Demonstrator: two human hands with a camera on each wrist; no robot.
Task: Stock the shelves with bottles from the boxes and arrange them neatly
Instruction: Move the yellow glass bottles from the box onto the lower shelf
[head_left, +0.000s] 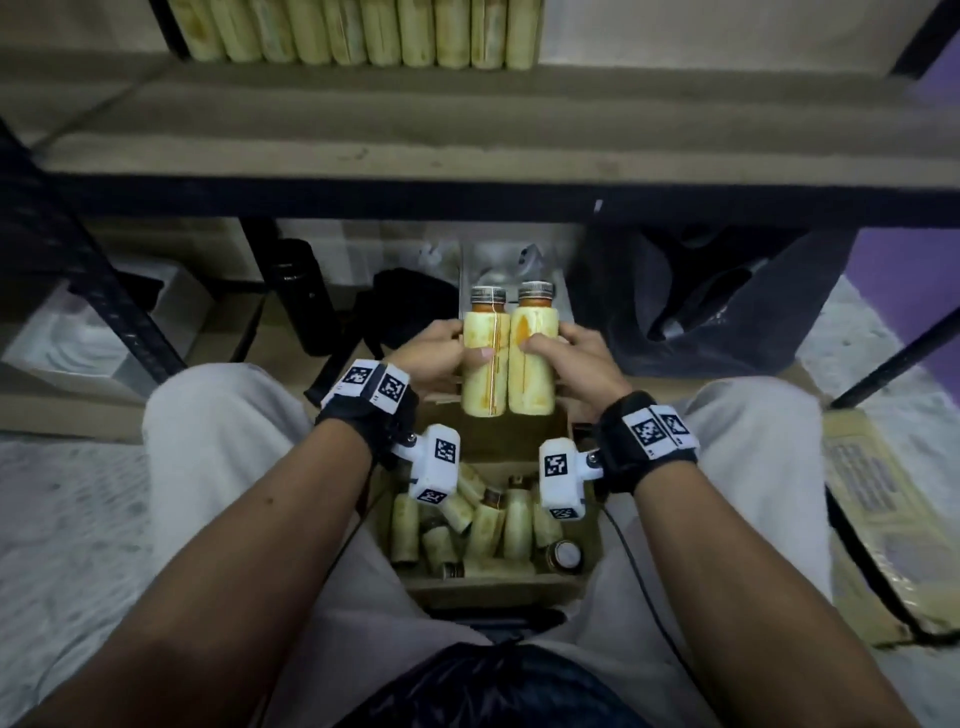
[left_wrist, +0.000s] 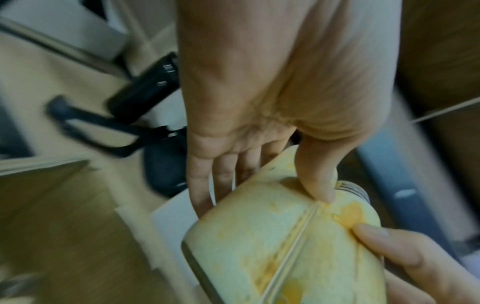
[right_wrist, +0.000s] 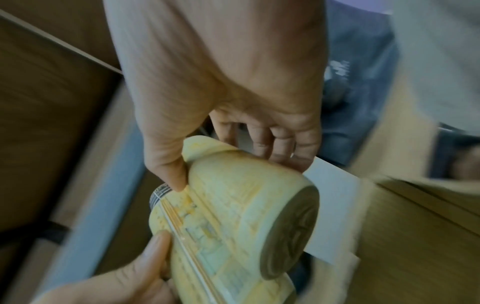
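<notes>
A stockroom: metal shelf (head_left: 467, 156) lined with bottles (head_left: 363, 31), cardboard box (head_left: 493, 582) of more below.

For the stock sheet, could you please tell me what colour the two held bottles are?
Pale yellow with orange smears, and silvery ribbed caps; the two bottles show best in the head view.

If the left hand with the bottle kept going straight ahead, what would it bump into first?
Probably the dark shelf edge above and ahead of the left hand and its bottle, though depth is hard to judge.
</notes>
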